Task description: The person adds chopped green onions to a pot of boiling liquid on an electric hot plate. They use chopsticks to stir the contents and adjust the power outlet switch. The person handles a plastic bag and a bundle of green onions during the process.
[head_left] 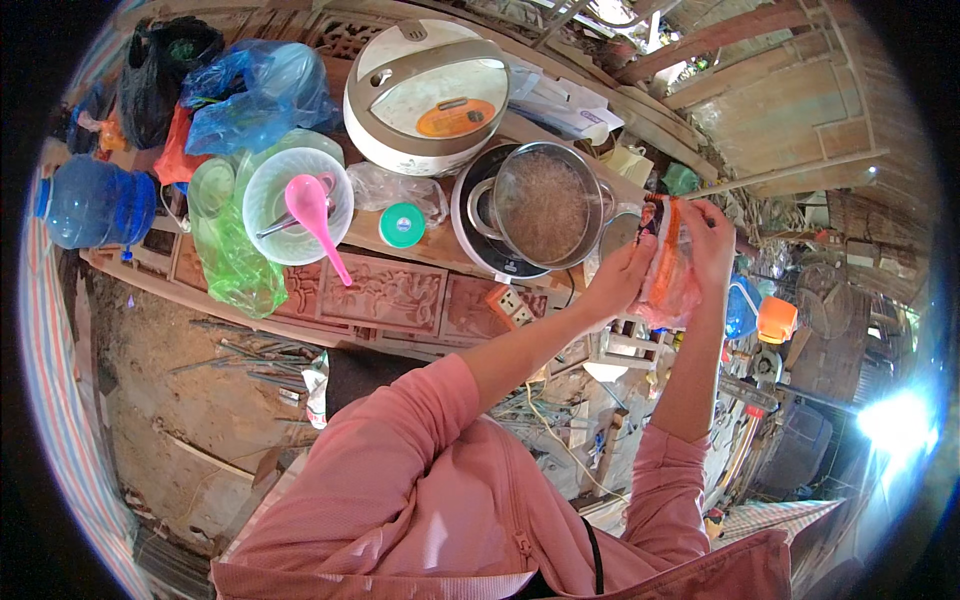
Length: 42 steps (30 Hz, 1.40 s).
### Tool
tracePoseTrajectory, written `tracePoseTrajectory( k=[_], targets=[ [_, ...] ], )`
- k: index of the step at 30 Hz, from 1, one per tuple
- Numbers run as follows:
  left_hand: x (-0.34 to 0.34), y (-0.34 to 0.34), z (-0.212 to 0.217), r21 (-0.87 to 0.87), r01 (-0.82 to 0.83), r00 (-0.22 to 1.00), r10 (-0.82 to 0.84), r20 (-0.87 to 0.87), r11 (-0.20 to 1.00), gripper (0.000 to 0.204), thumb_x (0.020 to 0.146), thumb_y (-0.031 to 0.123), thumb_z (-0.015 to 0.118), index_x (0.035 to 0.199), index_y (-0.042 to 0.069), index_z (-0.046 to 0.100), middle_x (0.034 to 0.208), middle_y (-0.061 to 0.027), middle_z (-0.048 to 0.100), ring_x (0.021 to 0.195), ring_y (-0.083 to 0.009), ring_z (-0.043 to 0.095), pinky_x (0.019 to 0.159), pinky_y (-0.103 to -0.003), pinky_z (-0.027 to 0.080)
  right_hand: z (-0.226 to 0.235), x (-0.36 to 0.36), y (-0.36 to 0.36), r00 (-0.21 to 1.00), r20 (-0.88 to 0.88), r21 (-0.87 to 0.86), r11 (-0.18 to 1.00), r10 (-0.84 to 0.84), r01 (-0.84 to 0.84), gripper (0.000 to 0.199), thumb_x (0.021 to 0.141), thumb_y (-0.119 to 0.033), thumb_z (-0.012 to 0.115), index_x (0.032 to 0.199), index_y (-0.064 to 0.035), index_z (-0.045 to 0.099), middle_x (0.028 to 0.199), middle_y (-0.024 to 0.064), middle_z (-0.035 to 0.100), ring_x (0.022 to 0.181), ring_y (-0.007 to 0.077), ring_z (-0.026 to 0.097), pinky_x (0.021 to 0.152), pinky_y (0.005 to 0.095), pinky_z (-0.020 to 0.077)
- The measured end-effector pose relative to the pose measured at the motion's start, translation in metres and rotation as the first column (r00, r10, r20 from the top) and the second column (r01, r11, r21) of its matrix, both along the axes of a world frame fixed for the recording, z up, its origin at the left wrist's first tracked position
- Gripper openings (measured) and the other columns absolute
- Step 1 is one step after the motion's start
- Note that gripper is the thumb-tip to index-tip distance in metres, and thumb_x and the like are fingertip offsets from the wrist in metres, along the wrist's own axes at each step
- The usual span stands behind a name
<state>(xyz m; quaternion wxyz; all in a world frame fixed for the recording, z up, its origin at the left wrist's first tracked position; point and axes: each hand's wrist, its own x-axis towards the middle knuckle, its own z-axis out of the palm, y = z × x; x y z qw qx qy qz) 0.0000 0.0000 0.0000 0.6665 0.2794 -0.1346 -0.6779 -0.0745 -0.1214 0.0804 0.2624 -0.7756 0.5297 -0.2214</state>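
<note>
Both of my hands grip a clear plastic packet with orange-red bands (pixel 664 278), to the right of the cooking pot. My left hand (pixel 622 277) is closed on its left side, and my right hand (pixel 712 240) holds its upper right side. What the packet contains is hard to make out. Beside it, a steel pot (pixel 548 205) full of bubbling brownish liquid stands on a round black-topped electric cooker (pixel 482 240). A glass or lid-like round shape between pot and packet is partly hidden by my left hand.
Left of the pot are a white and brown rice cooker (pixel 428 100), a green-lidded jar (pixel 402 225) and a white bowl (pixel 262 225) with a pink ladle (pixel 315 215). A power socket block (pixel 511 306) sits at the bench's front edge. A blue water jug (pixel 98 203) stands far left.
</note>
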Motion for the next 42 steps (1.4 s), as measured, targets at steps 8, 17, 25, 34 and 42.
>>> tracePoseTrajectory(
  k=[8,17,25,34,42],
  targets=[
    [0.006,0.005,0.007,0.033,0.022,0.998,-0.023,0.050,0.999,0.050,0.105,0.046,0.037,0.108,0.001,0.060,0.088,-0.0043,0.064,0.074,-0.0096,0.056,0.067,-0.026,0.049,-0.002,-0.008,0.000,0.997,0.065,0.000,0.999,0.046,-0.046,0.025,0.088,-0.022,0.069,0.094,0.0017,0.070,0.079,0.0020,0.067,0.076,0.0070,0.054,0.070,0.0234,0.0439],
    [0.005,0.007,0.012,0.056,0.024,0.999,-0.021,-0.043,0.998,0.050,0.105,0.045,0.037,0.109,0.001,0.060,0.090,-0.0046,0.064,0.077,-0.0095,0.057,0.069,-0.026,0.049,0.001,-0.003,0.006,1.000,0.029,-0.026,1.000,0.006,-0.006,0.029,0.088,-0.027,0.069,0.093,0.0014,0.070,0.077,0.0029,0.066,0.073,0.0092,0.055,0.069,0.0254,0.0445],
    [0.005,0.003,0.002,-0.008,-0.002,0.999,0.002,0.053,1.000,0.049,0.105,0.045,0.037,0.106,0.002,0.060,0.083,-0.0042,0.063,0.069,-0.0095,0.057,0.063,-0.026,0.048,0.004,0.005,0.009,1.000,0.005,-0.064,0.998,0.009,-0.008,0.026,0.089,-0.025,0.068,0.092,0.0009,0.070,0.076,0.0030,0.065,0.072,0.0083,0.053,0.068,0.0255,0.0440],
    [0.010,0.000,0.002,0.018,0.019,0.998,-0.020,0.065,1.000,0.048,0.105,0.045,0.038,0.105,0.002,0.061,0.082,-0.0044,0.062,0.066,-0.0095,0.057,0.058,-0.026,0.047,0.009,0.013,0.010,0.998,-0.023,-0.064,0.997,0.050,-0.051,0.027,0.089,-0.025,0.068,0.093,0.0023,0.070,0.076,0.0038,0.066,0.072,0.0086,0.054,0.066,0.0261,0.0443],
    [0.017,0.003,0.008,0.038,0.060,0.998,-0.059,-0.005,0.997,0.047,0.104,0.045,0.039,0.109,0.003,0.060,0.086,-0.0034,0.063,0.072,-0.0089,0.058,0.063,-0.025,0.048,0.012,0.017,0.010,0.998,-0.013,-0.034,0.998,0.055,-0.056,0.027,0.090,-0.024,0.068,0.094,0.0021,0.070,0.079,0.0021,0.066,0.073,0.0082,0.054,0.071,0.0239,0.0441]
  ],
)
